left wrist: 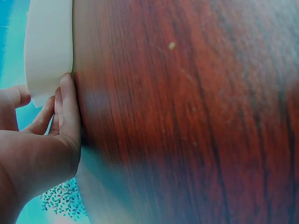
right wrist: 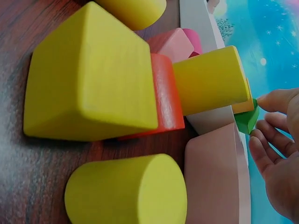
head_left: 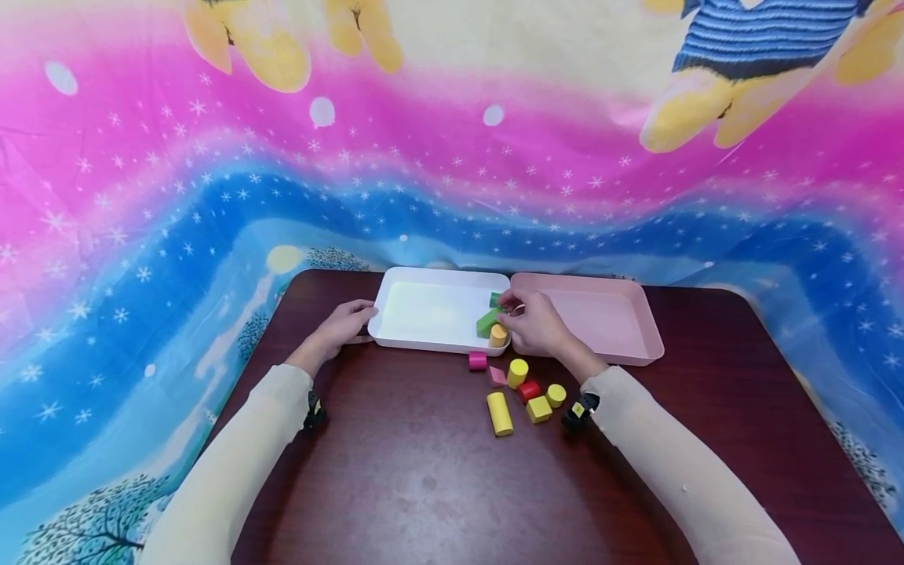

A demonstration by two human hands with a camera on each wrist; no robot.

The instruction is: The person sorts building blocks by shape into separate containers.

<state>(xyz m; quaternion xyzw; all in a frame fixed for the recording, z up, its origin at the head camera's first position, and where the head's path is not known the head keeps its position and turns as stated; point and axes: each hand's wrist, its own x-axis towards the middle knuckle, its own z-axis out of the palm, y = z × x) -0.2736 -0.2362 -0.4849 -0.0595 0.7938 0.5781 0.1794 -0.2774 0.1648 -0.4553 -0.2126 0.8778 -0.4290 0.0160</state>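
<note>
My left hand (head_left: 346, 322) is at the left end of a white tray (head_left: 438, 345). In the left wrist view, its thumb is at the rim and its fingertips (left wrist: 67, 84) lie along the outer wall and lower edge. My right hand (head_left: 537, 322) is over the tray's right end and pinches a green block (head_left: 487, 322) between thumb and fingers. Another green block (head_left: 496, 300) lies just behind, partly hidden by the fingers. An orange cylinder (head_left: 497, 337) stands in the front right corner. In the right wrist view, the green block (right wrist: 247, 120) shows only in part.
A pink tray (head_left: 621, 314) adjoins the white one on the right. In front lie a magenta block (head_left: 477, 361), a pink block (head_left: 497, 377), a red block (head_left: 528, 391), a yellow cube (head_left: 539, 409) and several yellow cylinders (head_left: 500, 414). A patterned cloth (head_left: 452, 196) hangs behind the table.
</note>
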